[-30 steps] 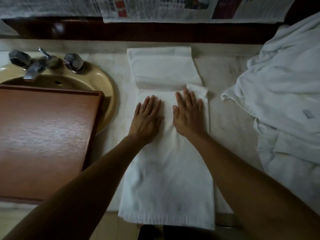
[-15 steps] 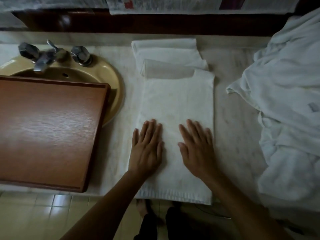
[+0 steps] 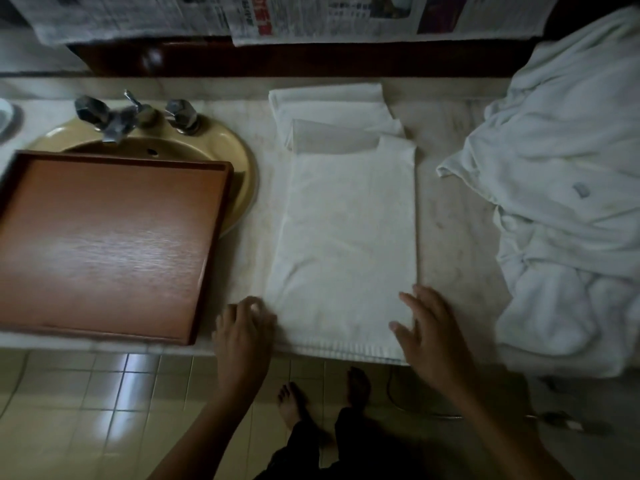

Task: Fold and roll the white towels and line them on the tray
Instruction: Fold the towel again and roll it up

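The white towel (image 3: 349,244) lies folded in a long strip on the counter (image 3: 450,220) beside the tray (image 3: 104,237), unrolled, so it is early going with no rolls lined up. The right hand (image 3: 426,327) rests spread-fingered on its near corner; the left hand (image 3: 242,327) curls at the other corner, and whether it grips is blurred.

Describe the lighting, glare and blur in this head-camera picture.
Head view: dim overall, darkest at the bottom; a pale sheen streaks the brown wooden tray; a bright patch glares on the beige floor tiles; the left hand is motion-blurred beside the flat white towel; the right hand looks sharper.
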A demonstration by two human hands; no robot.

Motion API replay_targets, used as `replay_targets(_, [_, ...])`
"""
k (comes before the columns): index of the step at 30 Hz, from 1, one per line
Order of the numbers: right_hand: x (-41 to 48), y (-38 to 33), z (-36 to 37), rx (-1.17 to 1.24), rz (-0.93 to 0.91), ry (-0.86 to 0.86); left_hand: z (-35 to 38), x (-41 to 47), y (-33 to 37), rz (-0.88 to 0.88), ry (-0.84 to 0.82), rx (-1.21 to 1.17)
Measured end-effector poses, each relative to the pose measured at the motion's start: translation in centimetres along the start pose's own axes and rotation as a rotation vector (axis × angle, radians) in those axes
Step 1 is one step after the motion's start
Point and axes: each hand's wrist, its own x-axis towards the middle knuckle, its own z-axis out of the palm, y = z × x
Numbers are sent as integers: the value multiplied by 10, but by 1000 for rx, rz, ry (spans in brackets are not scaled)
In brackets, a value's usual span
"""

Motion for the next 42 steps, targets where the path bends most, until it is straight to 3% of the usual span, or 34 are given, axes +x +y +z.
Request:
replay_targets(4, [-40, -6, 19, -41, -118, -86, -12, -16, -6, -57, -91, -58])
replay_targets(8, [-37, -5, 17, -43, -133, -53, -34, -7, 6, -133, -235, -184])
replay_targets(12, [-33, -3, 8, -133, -208, -24, -53, -4, 17, -444, -416, -803])
replay_targets(13, [-35, -2, 6, -170, -216, -22, -55, -7, 17, -489, -459, -860])
replay_targets(17, [-43, -11, 5, -297, -198, -36, -46, -22, 8, -314, -437, -452])
replay_targets(22, [-41, -22, -1, -318, -165, 69, -51, -17, 12, -212, -382, -296])
replay_targets(25, [-40, -27, -11, -291, -110, 153, -53, -19, 12, -220, -367, -307])
replay_targets(29, [-57, -22, -15, -37, 80, 285, -50, -24, 15, -217, -364, -295])
replay_targets(33, [-85, -7, 9, -48, 156, 228, -44, -30, 18, -194, -350, -249])
replay_targets(37, [-83, -17, 5, 160, 350, 163, -41, -40, 20, -201, -325, -245])
replay_targets(40, [-75, -27, -1, 314, 505, 94, -36, -46, 15, -321, -359, -405])
replay_targets(42, [-72, -29, -1, 326, 521, 60, -34, -48, 15, -477, -425, -653])
